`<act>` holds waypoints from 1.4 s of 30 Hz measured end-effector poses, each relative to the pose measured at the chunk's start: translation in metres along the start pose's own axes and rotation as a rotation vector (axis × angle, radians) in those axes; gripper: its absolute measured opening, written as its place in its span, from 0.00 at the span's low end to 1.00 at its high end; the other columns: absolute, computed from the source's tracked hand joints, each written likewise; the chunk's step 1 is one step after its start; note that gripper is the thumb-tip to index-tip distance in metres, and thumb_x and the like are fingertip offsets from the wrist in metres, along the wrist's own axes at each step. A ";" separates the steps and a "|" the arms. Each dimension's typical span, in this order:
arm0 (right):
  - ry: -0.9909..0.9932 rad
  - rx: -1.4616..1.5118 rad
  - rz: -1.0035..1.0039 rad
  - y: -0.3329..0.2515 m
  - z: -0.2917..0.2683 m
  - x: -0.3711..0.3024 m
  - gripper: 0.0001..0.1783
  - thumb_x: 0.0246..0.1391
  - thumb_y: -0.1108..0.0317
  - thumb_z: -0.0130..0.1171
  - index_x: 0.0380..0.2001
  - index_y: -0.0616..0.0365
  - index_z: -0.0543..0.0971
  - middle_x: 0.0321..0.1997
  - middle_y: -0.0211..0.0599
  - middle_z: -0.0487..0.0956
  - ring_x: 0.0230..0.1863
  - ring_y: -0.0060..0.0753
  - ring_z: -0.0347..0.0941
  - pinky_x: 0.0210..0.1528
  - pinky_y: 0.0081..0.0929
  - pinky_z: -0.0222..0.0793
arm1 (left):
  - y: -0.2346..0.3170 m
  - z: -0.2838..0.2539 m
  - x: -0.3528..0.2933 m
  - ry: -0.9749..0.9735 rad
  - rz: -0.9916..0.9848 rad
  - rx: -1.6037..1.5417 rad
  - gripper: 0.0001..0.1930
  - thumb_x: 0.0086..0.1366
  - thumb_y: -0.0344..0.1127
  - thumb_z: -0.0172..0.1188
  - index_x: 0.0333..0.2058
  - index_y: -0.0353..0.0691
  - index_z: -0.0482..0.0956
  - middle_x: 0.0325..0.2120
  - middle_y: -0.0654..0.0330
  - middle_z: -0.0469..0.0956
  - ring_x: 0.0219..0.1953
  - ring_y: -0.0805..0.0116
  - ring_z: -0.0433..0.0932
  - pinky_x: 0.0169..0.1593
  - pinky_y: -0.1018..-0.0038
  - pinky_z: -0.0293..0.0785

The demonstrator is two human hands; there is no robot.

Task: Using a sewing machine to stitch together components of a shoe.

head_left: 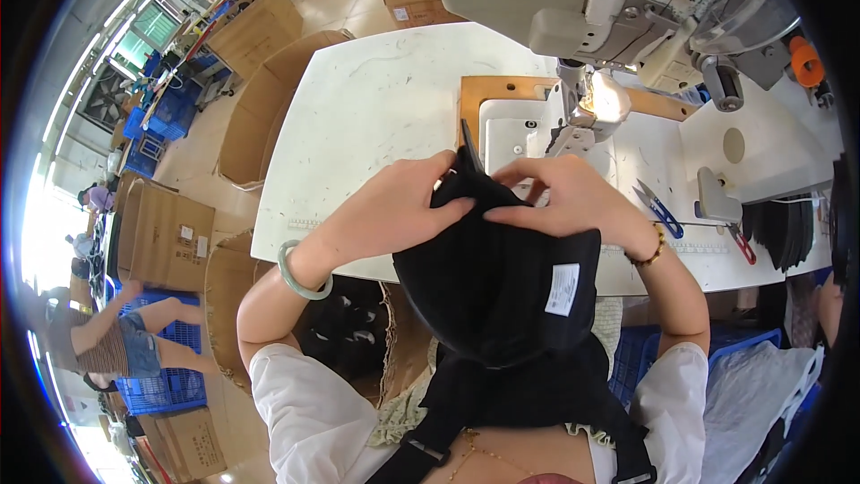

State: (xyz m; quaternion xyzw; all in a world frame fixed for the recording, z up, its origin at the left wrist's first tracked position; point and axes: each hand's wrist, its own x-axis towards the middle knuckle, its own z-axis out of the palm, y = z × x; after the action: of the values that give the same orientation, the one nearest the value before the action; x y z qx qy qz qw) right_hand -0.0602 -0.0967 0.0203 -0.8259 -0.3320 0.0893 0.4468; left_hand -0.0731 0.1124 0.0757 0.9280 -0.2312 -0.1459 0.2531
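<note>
I hold a black cap [488, 291] in front of my chest, at the near edge of the white sewing table [367, 116], with its upper end reaching over the tabletop. My left hand [394, 211] is partly closed, the thumb and forefinger pinching the fabric at that upper end. My right hand [573, 197] is half curled on the other side, its thumb laid on the cloth close to the left thumb and its fingers bent over the edge; I cannot tell how the hidden fingertips sit. A narrow black strip [468, 151] sticks up from the cap beyond my left fingers, toward the tan L-shaped plate [470, 103] around the sewing machine [528, 0]. A white label [563, 289] shows on the cap's right side. I wear a pale green bangle [300, 273] on my left wrist and a beaded bracelet [659, 246] on my right. To the right on the table lie blue-handled scissors [665, 215], red-handled snips [743, 244] and a bunch of black strips [779, 235]. Below my left forearm, an open cardboard box [391, 341] holds black pieces [336, 332].
</note>
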 end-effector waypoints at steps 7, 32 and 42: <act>0.133 -0.143 -0.014 0.004 0.006 0.003 0.13 0.49 0.62 0.55 0.32 0.62 0.76 0.19 0.44 0.75 0.23 0.41 0.73 0.26 0.29 0.65 | -0.009 0.009 -0.002 0.133 -0.003 0.175 0.15 0.57 0.42 0.53 0.32 0.33 0.72 0.22 0.46 0.73 0.29 0.47 0.72 0.34 0.63 0.67; 0.171 -0.073 -0.078 0.013 0.014 0.011 0.13 0.48 0.61 0.54 0.32 0.60 0.76 0.19 0.49 0.73 0.24 0.49 0.71 0.27 0.30 0.65 | -0.032 0.020 -0.001 0.226 0.026 -0.205 0.16 0.55 0.42 0.56 0.30 0.30 0.75 0.18 0.46 0.73 0.22 0.52 0.73 0.30 0.67 0.69; 0.200 0.233 0.080 0.008 -0.023 0.001 0.16 0.54 0.65 0.49 0.40 0.67 0.74 0.31 0.40 0.78 0.34 0.21 0.74 0.39 0.18 0.68 | -0.036 -0.076 0.034 0.476 -0.180 0.635 0.10 0.53 0.34 0.54 0.26 0.30 0.76 0.21 0.43 0.74 0.29 0.49 0.75 0.34 0.63 0.70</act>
State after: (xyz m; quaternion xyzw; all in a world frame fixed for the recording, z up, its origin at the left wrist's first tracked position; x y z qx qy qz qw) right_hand -0.0454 -0.1153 0.0274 -0.7858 -0.2399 0.0624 0.5666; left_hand -0.0022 0.1529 0.1142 0.9844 -0.1176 0.1301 -0.0136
